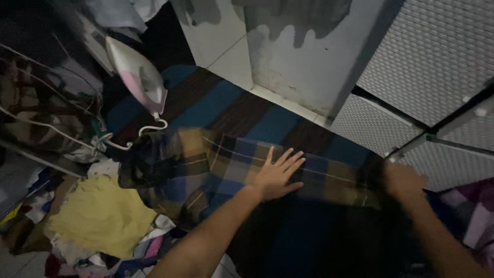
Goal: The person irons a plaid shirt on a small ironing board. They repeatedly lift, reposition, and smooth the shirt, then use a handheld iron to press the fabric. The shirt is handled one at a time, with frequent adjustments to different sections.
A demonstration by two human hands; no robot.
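A blue, yellow and brown checked cloth (206, 159) lies spread on a blue-and-brown striped blanket (231, 103) on the floor. My left hand (278, 174) rests flat on the middle of the checked cloth, fingers spread apart. My right hand (404, 181) is blurred at the cloth's right end, fingers curled over its dark edge. A white and pink clothes iron (138, 74) stands on its heel at the far left of the blanket, its white cord (149, 128) looping down beside the cloth.
A heap of clothes with a yellow piece (100, 216) lies at the lower left. White woven-pattern drawers (427, 62) stand at the upper right, next to a stained white wall (298, 46). A purple checked fabric (473, 211) shows at the right edge.
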